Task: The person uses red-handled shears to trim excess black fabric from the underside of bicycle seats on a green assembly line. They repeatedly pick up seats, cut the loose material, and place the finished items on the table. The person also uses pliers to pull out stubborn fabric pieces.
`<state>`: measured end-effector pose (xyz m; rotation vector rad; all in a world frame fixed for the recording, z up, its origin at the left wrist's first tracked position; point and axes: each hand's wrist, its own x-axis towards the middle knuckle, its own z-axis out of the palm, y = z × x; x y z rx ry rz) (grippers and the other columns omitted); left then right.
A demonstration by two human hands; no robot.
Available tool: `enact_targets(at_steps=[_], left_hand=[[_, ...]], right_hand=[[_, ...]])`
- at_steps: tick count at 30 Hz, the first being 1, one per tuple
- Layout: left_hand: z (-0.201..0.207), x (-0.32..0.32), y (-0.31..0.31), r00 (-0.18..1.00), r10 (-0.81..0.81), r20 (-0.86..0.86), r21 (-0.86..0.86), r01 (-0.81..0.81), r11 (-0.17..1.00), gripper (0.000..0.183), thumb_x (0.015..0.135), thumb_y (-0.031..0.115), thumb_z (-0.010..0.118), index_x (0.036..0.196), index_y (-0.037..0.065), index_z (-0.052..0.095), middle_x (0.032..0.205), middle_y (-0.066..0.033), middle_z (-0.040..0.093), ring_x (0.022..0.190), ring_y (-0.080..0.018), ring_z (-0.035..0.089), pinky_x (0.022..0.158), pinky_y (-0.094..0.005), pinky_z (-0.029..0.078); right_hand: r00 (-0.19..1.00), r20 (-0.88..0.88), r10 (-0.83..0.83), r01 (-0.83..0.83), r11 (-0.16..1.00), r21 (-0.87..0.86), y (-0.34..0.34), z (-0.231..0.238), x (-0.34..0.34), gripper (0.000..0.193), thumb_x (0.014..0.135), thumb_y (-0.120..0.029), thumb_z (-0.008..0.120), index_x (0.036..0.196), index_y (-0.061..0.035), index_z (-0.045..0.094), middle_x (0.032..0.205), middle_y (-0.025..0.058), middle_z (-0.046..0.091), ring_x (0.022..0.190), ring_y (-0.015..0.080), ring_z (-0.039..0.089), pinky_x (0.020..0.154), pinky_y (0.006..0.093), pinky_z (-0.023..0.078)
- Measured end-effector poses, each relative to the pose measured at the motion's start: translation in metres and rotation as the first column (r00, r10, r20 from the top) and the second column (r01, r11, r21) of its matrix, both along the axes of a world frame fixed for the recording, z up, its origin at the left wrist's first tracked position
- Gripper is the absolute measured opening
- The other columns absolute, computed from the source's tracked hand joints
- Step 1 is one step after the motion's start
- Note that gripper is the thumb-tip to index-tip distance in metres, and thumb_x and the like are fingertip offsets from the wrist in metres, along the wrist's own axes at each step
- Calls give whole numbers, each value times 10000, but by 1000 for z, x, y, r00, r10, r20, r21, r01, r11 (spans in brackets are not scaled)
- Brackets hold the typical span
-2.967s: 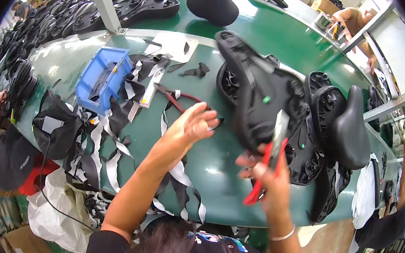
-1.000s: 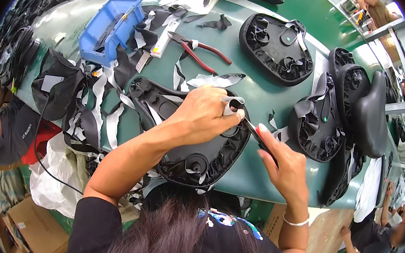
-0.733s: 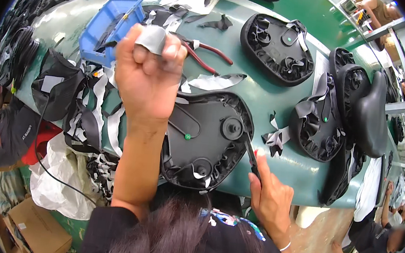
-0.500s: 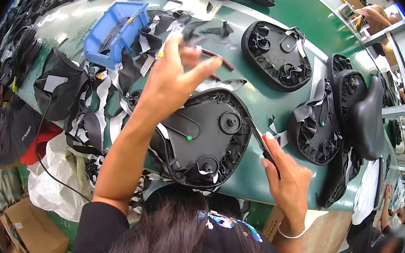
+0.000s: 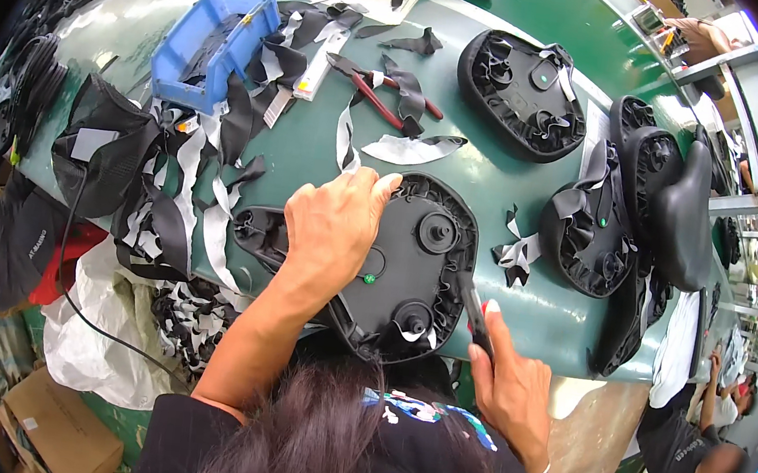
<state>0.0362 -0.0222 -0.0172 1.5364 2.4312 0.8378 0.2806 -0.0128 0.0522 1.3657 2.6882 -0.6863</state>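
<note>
An upside-down black bicycle saddle [image 5: 394, 266] lies in front of me, its gathered cover edge folded round the underside. My left hand [image 5: 334, 227] is closed at the saddle's left far edge, with its fingertips hidden. At the saddle's right rim, my right hand [image 5: 511, 384] grips a dark-handled knife [image 5: 478, 325]. The knife's blade end is against or very close to the cover edge. Beyond the saddle lie red-handled pliers [image 5: 377, 98] and a grey-white offcut strip [image 5: 413, 149].
Several more saddles [image 5: 523, 95] lie upside down to the right; one saddle [image 5: 684, 213] shows its smooth top. A blue bin [image 5: 166, 66] and black-and-white scraps [image 5: 181, 206] are on the left of the green table [image 5: 314, 151]. Other people work at both sides.
My left hand has come down and nearer, from above the pliers to the saddle's edge. A dark scrap now lies by the pliers. The knife has shifted slightly nearer along the right rim.
</note>
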Motion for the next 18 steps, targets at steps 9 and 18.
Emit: enact_targets(at_steps=[9,18], left_hand=[[2,-1,1,999,-15,-28,12,15,1000,399,977,396,417,845,60,587,740,-138,624,658,-372,595,572,-449,451],[1,-4,0,996,88,-21,-49,-89,995,448,981,447,374,900,73,605,782,-142,643,703,-393,605,603,-470,457]], right_hand=[[812,-577,91,-12,990,140,59,-46,-54,679,775,-8,679,1373,-3,359,1252,244,538,1041,397,586,840,406,482],[661,-619,-425,16,832,-554,88,-39,-49,509,756,-8,625,1242,35,480,867,47,600,662,118,534,624,246,427]])
